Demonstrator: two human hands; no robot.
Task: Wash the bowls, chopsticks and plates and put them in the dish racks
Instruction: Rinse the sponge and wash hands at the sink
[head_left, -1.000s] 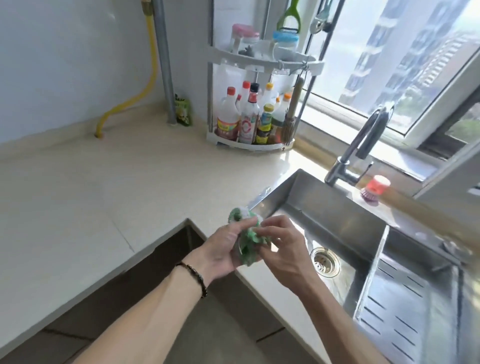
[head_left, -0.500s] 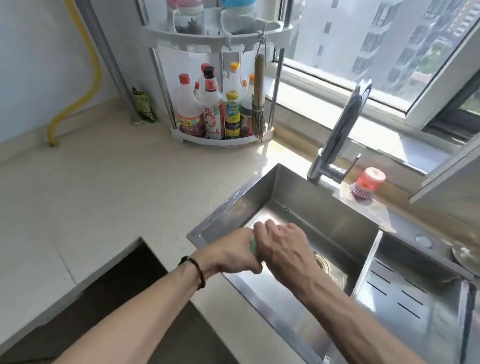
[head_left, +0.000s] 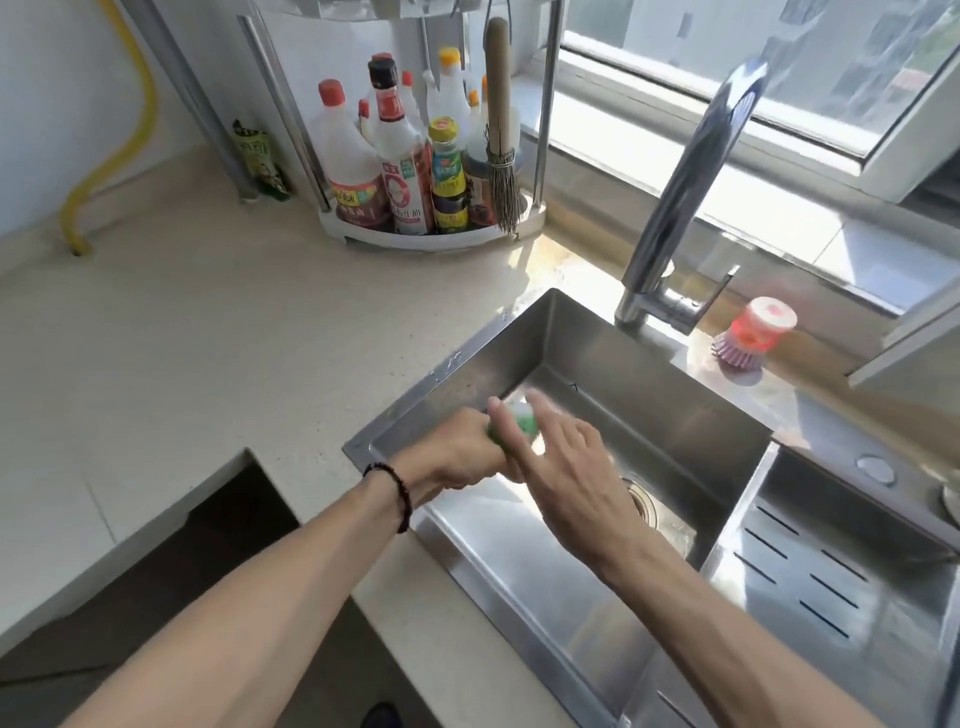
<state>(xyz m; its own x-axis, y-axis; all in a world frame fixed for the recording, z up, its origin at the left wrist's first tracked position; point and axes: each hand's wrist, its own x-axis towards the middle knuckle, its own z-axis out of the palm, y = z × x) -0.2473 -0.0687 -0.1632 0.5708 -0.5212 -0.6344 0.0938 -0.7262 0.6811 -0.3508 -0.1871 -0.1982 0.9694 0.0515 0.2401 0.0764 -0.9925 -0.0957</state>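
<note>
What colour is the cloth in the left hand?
Green, the crumpled cloth over the sink; head view.

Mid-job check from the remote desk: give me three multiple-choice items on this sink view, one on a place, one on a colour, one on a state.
1. Where is the dish brush?
A. on the ledge beside the faucet
B. in the sink basin
C. on the bottle rack

2. What colour is the scrubbing cloth?
A. blue
B. green
C. yellow

3. What is the left hand doing?
A. resting flat on the counter
B. turning the faucet
C. gripping the cloth

Key: 1 A, it stands right of the faucet base; 2 B, green shows between the hands; 3 C, its fingers curl round the cloth over the sink.
</note>
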